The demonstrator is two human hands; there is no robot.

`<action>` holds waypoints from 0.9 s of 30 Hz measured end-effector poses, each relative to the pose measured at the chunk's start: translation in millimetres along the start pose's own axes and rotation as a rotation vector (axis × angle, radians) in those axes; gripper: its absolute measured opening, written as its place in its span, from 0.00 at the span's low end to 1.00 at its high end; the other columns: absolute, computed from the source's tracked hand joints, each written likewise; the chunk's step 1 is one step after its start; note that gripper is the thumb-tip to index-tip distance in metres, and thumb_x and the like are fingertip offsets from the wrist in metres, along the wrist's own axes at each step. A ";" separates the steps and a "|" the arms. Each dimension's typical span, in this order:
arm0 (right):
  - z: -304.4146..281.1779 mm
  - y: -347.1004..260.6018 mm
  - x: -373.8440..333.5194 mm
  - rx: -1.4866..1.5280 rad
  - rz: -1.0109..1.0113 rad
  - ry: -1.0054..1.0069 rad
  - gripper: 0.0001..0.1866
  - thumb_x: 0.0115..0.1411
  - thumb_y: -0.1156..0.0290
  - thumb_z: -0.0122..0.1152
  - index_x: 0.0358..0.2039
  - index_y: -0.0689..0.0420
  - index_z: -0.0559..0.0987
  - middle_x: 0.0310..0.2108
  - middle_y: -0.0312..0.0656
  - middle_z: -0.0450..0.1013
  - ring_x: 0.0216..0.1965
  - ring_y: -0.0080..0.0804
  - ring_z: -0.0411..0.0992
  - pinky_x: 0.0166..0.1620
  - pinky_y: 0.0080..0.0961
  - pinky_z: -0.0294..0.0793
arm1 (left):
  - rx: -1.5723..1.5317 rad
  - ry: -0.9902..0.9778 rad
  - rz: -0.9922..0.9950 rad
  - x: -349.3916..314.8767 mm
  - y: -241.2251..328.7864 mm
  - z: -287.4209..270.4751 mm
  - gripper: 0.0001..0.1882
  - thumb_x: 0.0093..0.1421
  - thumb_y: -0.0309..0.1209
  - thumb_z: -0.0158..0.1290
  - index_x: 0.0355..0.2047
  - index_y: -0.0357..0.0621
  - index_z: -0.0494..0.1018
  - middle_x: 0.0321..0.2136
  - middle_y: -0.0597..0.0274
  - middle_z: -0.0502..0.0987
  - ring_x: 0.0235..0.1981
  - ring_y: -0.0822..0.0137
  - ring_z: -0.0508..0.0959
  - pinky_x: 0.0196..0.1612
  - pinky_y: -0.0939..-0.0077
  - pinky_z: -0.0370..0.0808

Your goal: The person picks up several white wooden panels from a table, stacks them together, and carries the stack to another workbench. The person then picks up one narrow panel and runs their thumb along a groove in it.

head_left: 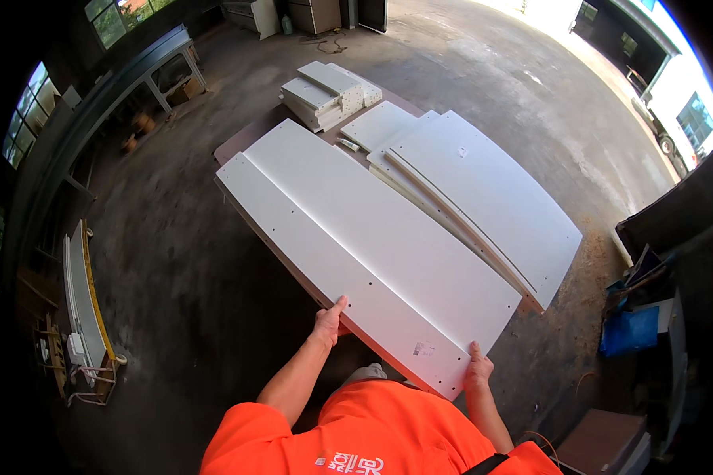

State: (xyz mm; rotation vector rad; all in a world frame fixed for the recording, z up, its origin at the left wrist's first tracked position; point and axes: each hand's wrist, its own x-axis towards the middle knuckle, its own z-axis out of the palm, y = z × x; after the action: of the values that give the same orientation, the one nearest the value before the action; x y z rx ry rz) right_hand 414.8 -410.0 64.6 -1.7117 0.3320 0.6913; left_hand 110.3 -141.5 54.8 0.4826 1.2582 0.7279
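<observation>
A long panel (356, 261) lies diagonally across mid-frame, on the surface (234, 146). At its lower end, the left hand (329, 323) grips its left edge and the right hand (478, 368) its near corner. To its right lie stacked boards (491, 198); smaller pieces (325, 95) are piled at upper centre.

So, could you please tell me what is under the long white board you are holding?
Both hands, left hand and right hand, grip the long white board. A second white board lies directly under it, then a brown panel. What supports these is covered.
</observation>
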 end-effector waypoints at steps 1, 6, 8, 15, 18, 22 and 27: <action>-9.2 -10.4 -9.7 -0.006 0.000 -0.008 0.23 0.55 0.58 0.75 0.33 0.66 0.75 0.32 0.44 0.77 0.30 0.29 0.74 0.34 0.30 0.76 | -0.078 -0.017 0.054 0.7 -3.5 -1.5 0.32 0.57 0.42 0.66 0.53 0.29 0.71 0.52 0.52 0.75 0.53 0.61 0.75 0.56 0.63 0.72; -45.3 -13.8 -22.1 0.022 -0.107 0.013 0.20 0.57 0.60 0.74 0.30 0.63 0.75 0.30 0.39 0.76 0.27 0.26 0.72 0.30 0.28 0.74 | -0.283 0.196 0.034 10.9 47.0 28.9 0.39 0.52 0.46 0.70 0.55 0.29 0.69 0.53 0.53 0.75 0.50 0.58 0.77 0.50 0.58 0.78; -51.6 -17.9 -22.6 -0.013 -0.124 0.017 0.19 0.58 0.60 0.73 0.28 0.62 0.75 0.28 0.37 0.75 0.26 0.25 0.71 0.29 0.27 0.73 | -0.201 0.207 0.001 0.5 52.9 36.0 0.40 0.52 0.47 0.70 0.55 0.29 0.68 0.54 0.53 0.74 0.49 0.58 0.77 0.50 0.58 0.78; -130.2 -39.7 14.9 0.072 -0.246 0.049 0.19 0.60 0.57 0.70 0.27 0.59 0.75 0.25 0.34 0.73 0.23 0.22 0.69 0.27 0.24 0.71 | -0.144 0.151 0.067 -44.5 30.0 118.7 0.41 0.52 0.46 0.70 0.57 0.30 0.67 0.55 0.53 0.73 0.54 0.61 0.74 0.56 0.60 0.74; -166.0 -62.0 38.1 0.150 -0.217 0.041 0.20 0.60 0.57 0.70 0.25 0.56 0.72 0.25 0.35 0.74 0.23 0.23 0.71 0.27 0.25 0.73 | -0.053 0.074 0.054 -47.4 17.7 169.8 0.40 0.53 0.48 0.69 0.55 0.30 0.69 0.52 0.55 0.75 0.51 0.61 0.75 0.51 0.62 0.76; -209.5 -97.5 65.1 0.161 -0.131 0.111 0.24 0.60 0.51 0.68 0.37 0.64 0.80 0.32 0.40 0.79 0.28 0.34 0.77 0.35 0.35 0.80 | 0.100 0.030 -0.121 -71.8 17.6 268.1 0.38 0.53 0.52 0.68 0.52 0.34 0.72 0.50 0.55 0.76 0.47 0.65 0.76 0.43 0.67 0.77; -245.1 -130.7 114.1 0.171 -0.092 0.084 0.26 0.60 0.51 0.67 0.40 0.65 0.80 0.36 0.43 0.80 0.32 0.36 0.79 0.38 0.35 0.81 | 0.111 -0.112 -0.190 -45.2 -20.6 348.3 0.40 0.55 0.53 0.65 0.54 0.31 0.67 0.50 0.52 0.75 0.48 0.62 0.76 0.43 0.65 0.76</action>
State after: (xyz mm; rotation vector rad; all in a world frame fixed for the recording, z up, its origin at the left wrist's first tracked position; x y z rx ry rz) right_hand 643.2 -594.1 128.4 -1.5850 0.3585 0.5108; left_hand 445.0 -167.3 160.4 0.4805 1.2243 0.4668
